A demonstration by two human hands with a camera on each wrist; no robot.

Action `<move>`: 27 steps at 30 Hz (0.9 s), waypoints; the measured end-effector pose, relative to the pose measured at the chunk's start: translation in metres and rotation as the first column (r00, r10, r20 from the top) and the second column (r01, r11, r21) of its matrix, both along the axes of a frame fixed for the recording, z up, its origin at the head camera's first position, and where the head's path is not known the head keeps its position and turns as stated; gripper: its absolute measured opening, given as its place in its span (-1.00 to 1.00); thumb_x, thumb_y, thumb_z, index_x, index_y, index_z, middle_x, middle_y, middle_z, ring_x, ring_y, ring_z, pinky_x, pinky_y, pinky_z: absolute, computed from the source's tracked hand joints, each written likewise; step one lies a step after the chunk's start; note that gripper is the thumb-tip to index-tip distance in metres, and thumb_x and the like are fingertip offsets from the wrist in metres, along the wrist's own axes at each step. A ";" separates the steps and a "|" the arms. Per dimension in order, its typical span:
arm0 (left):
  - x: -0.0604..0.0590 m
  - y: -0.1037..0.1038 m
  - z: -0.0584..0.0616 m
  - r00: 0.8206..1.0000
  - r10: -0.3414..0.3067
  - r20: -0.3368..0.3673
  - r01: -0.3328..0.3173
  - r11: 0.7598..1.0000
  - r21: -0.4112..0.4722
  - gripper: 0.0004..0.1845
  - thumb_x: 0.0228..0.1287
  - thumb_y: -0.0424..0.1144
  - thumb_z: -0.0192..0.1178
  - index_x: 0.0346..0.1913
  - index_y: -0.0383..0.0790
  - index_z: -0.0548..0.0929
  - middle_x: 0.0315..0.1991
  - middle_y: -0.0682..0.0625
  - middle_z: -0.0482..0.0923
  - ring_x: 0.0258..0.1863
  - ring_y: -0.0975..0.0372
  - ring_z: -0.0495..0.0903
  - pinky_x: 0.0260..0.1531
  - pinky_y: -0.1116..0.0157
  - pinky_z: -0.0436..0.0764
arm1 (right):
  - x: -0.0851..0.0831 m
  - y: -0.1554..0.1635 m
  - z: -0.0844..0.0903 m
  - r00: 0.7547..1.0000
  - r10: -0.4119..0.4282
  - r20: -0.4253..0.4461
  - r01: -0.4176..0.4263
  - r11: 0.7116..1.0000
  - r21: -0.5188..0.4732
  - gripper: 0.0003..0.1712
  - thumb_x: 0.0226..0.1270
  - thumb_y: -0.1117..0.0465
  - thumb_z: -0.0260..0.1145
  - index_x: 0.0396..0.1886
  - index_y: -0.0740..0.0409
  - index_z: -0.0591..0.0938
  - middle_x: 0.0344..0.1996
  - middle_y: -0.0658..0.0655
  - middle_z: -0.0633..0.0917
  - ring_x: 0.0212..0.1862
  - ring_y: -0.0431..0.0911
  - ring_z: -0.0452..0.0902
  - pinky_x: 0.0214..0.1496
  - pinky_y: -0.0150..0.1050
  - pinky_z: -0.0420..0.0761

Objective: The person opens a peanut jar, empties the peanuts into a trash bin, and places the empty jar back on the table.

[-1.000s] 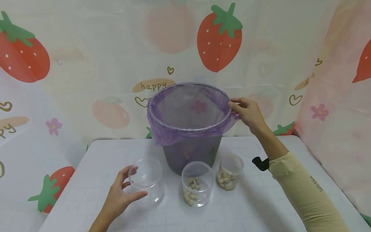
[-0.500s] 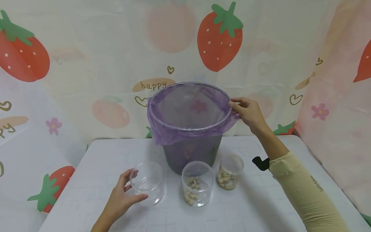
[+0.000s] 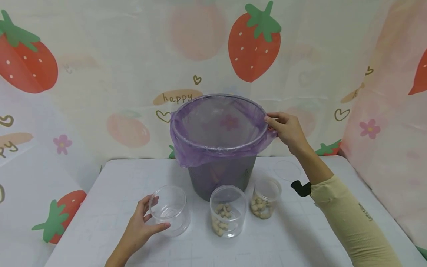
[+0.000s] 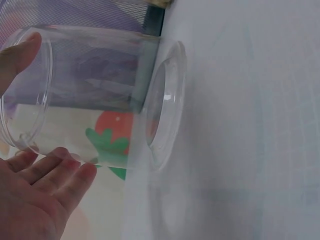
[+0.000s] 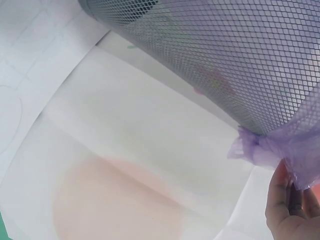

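Observation:
An empty clear plastic jar [image 3: 170, 210] stands upright on the white table [image 3: 300, 237], and my left hand [image 3: 141, 226] curls round its left side with thumb and fingers. The left wrist view shows the same jar [image 4: 95, 95] with fingertips [image 4: 75, 172] on its wall. My right hand [image 3: 287, 131] grips the right rim of a grey mesh bin [image 3: 220, 174] lined with a purple bag [image 3: 217, 122]. In the right wrist view the bag's edge [image 5: 280, 147] lies against my right hand's fingers [image 5: 287, 205].
Two clear jars holding peanuts stand in front of the bin, one at centre [image 3: 228, 211] and a smaller one [image 3: 265, 197] to its right. A clear lid [image 3: 287, 170] lies flat behind them. A strawberry-print cloth [image 3: 100, 74] hangs behind the table.
My left hand has lowered the empty jar from a tilt and stood it upright on the table. The right hand has stayed on the bin's rim.

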State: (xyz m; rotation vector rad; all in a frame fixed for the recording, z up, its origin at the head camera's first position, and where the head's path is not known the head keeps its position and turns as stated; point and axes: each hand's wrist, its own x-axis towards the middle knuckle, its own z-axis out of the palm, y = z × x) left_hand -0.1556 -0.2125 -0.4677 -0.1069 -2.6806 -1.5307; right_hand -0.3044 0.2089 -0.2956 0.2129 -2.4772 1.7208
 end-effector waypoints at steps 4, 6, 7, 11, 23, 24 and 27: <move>-0.001 0.000 0.002 1.000 -0.009 0.017 0.009 1.000 -0.009 0.00 -0.01 -0.16 0.51 0.41 -0.27 0.11 0.40 -0.26 0.30 0.43 -0.11 0.23 0.26 -0.07 0.43 | 0.000 0.001 0.000 1.000 -0.002 0.003 0.002 1.000 -0.003 -0.44 0.43 0.04 0.22 0.26 0.33 0.50 -0.50 -0.29 0.60 -0.34 -0.34 0.52 -0.28 -0.51 0.58; -0.001 0.000 0.002 1.000 -0.009 0.024 0.009 1.000 -0.018 0.00 -0.01 -0.15 0.51 0.41 -0.27 0.11 0.40 -0.26 0.29 0.42 -0.11 0.24 0.24 -0.07 0.45 | 0.000 0.001 0.000 1.000 -0.005 0.005 0.005 1.000 -0.003 -0.44 0.43 0.04 0.22 0.25 0.32 0.50 -0.50 -0.30 0.60 -0.34 -0.33 0.52 -0.27 -0.51 0.58; -0.001 -0.001 0.003 1.000 -0.008 0.029 0.008 1.000 -0.023 0.00 -0.01 -0.15 0.51 0.41 -0.28 0.11 0.40 -0.26 0.29 0.42 -0.11 0.24 0.24 -0.07 0.45 | 0.000 0.001 0.000 1.000 -0.006 0.006 0.006 1.000 -0.001 -0.44 0.43 0.03 0.22 0.25 0.32 0.50 -0.49 -0.30 0.60 -0.33 -0.33 0.52 -0.27 -0.51 0.58; -0.001 -0.001 0.003 1.000 -0.007 0.030 0.008 1.000 -0.022 0.00 -0.02 -0.16 0.52 0.41 -0.28 0.11 0.40 -0.26 0.30 0.42 -0.11 0.25 0.24 -0.08 0.45 | -0.001 0.000 0.000 1.000 -0.003 0.004 0.003 1.000 -0.017 -0.45 0.43 0.05 0.23 0.25 0.34 0.50 -0.49 -0.30 0.60 -0.32 -0.33 0.52 -0.26 -0.52 0.57; 0.001 0.000 0.001 1.000 -0.016 0.000 0.016 1.000 -0.022 0.02 -0.03 -0.18 0.52 0.41 -0.28 0.10 0.40 -0.27 0.29 0.42 -0.11 0.25 0.23 -0.05 0.46 | -0.001 -0.001 -0.002 1.000 -0.007 -0.016 0.006 0.999 -0.051 -0.46 0.43 0.06 0.23 0.21 0.35 0.52 -0.49 -0.30 0.61 -0.27 -0.31 0.51 -0.22 -0.53 0.55; 0.001 0.000 0.001 1.000 -0.016 0.000 0.016 1.000 -0.021 0.02 -0.02 -0.18 0.52 0.42 -0.27 0.09 0.40 -0.27 0.29 0.42 -0.12 0.24 0.23 -0.06 0.46 | -0.001 -0.001 -0.002 1.000 -0.008 -0.018 0.007 0.999 -0.049 -0.46 0.43 0.05 0.23 0.22 0.35 0.52 -0.49 -0.31 0.61 -0.27 -0.31 0.51 -0.21 -0.53 0.54; 0.001 0.000 0.000 1.000 -0.020 -0.001 0.020 1.000 -0.012 0.02 -0.01 -0.20 0.51 0.43 -0.27 0.06 0.41 -0.29 0.27 0.42 -0.16 0.24 0.21 -0.13 0.46 | -0.001 -0.001 -0.004 1.000 -0.007 -0.024 0.006 0.999 -0.051 -0.46 0.43 0.05 0.22 0.23 0.35 0.51 -0.48 -0.31 0.61 -0.26 -0.30 0.51 -0.20 -0.53 0.54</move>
